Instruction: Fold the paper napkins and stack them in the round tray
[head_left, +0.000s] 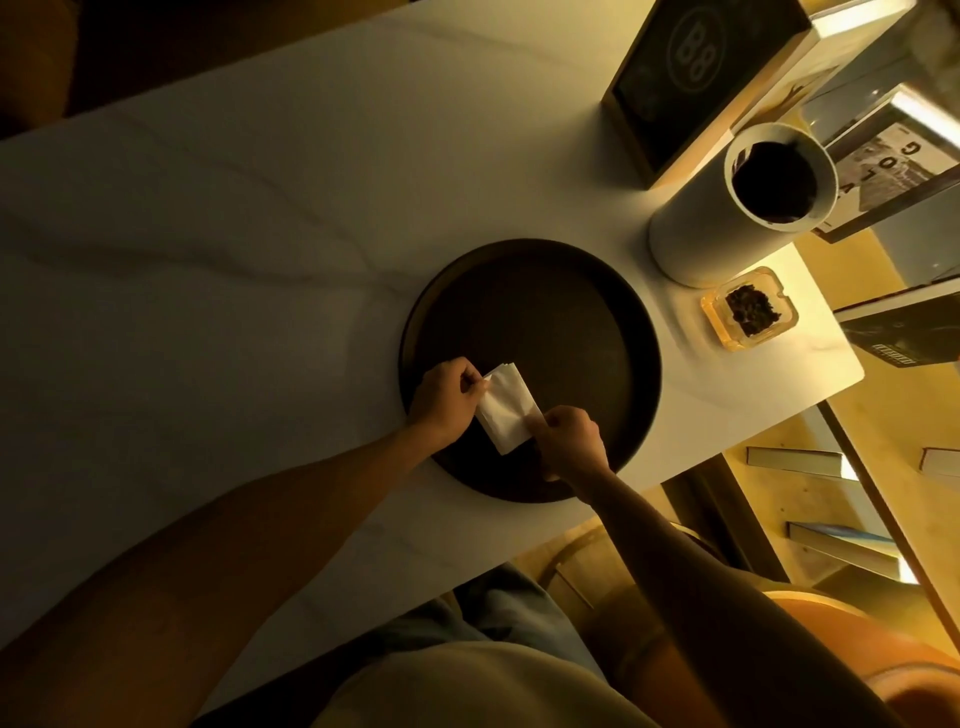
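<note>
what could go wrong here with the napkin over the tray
The white paper napkin is pinched at opposite ends by the left hand and right hand; pulling apart might tear it. Dim light could hide a crooked fold. It sits near the dark round tray edge, so stacks may start off-centre.

Tabletop (234, 208): white, faintly veined, rounded corner at right.
Light: dim, warm yellow, brightest at right.
Shelves (883, 467): pale wood beside the tabletop, books lying on them.
Seat (857, 654): orange, lower right.
</note>
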